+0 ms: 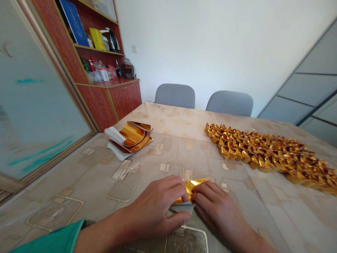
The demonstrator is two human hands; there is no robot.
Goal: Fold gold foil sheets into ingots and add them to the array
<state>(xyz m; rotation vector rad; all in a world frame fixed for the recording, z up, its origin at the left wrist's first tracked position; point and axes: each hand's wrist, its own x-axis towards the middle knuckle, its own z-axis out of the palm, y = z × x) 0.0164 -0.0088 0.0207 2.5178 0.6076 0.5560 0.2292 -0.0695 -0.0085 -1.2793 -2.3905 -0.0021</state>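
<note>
Both hands meet low in the middle of the table over one sheet of gold foil paper [193,185]. My left hand [158,207] pinches the sheet's left side, thumb under it and fingers curled on top. My right hand [214,207] pinches its right side with the fingers pressed together. The paper's white underside shows below the hands. A stack of unfolded gold sheets [131,137] lies to the far left. A wide spread of folded gold paper ingots [265,153] covers the right part of the table.
The table [171,140] wears a beige patterned cloth. Two grey chairs [175,95] stand at its far side. A red-brown cabinet [110,95] with shelves of bottles and boxes stands at the back left. A frosted glass panel [31,105] runs along the left.
</note>
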